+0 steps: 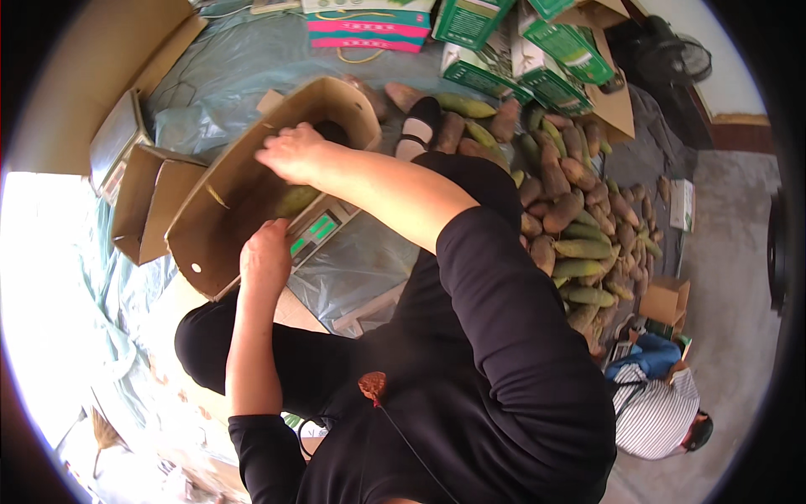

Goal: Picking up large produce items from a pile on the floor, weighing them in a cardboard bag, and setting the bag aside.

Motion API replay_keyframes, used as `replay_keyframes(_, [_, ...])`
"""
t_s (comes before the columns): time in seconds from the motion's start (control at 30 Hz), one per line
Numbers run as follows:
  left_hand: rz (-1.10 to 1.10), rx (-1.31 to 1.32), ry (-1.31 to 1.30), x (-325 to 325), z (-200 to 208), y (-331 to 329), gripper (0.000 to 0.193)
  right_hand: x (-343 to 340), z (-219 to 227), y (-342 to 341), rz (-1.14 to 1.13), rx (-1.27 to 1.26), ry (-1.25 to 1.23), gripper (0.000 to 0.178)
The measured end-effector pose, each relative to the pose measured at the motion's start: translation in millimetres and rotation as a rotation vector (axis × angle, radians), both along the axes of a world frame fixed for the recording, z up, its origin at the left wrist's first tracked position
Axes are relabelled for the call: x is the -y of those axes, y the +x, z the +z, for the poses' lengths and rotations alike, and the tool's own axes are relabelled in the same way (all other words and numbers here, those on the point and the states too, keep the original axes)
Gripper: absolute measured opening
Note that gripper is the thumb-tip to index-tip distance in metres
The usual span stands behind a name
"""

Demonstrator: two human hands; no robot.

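Carton [239, 172] under right hand [291, 154], scale display [315, 235] beside, vegetable heap [563, 212], green boxes [472, 20]

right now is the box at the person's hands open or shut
Open: the cardboard box has its inner walls in view, no flap covers its top, and something green shows inside, near the left hand.

the carton [206, 244] partly hides a green vegetable [295, 200]; the green display [321, 225] is too blurred to read.

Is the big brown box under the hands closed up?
No, the cardboard box is open, showing something green inside.
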State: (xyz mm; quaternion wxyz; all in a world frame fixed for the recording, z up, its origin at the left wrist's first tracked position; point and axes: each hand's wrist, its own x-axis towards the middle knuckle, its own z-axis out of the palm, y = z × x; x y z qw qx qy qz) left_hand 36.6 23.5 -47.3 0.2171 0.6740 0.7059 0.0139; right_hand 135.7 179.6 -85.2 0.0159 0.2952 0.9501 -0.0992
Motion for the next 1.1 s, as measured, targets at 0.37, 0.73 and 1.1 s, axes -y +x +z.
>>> replay_keyframes(0.37, [0.037, 0.017, -0.016, -4, 10, 3, 0.024, -38, 113, 176, -0.363, -0.565, -0.236, 0.040])
replay_keyframes(0.73, [0.048, 0.098, -0.045, -1, 24, 2, 0.043, 131, -113, 443, -0.910, 0.171, -0.323, 0.030])
replay_keyframes(1.1, [0.101, 0.047, -0.057, 11, 20, -23, 0.053, 231, -202, 389, -1.184, 0.094, -0.629, 0.051])
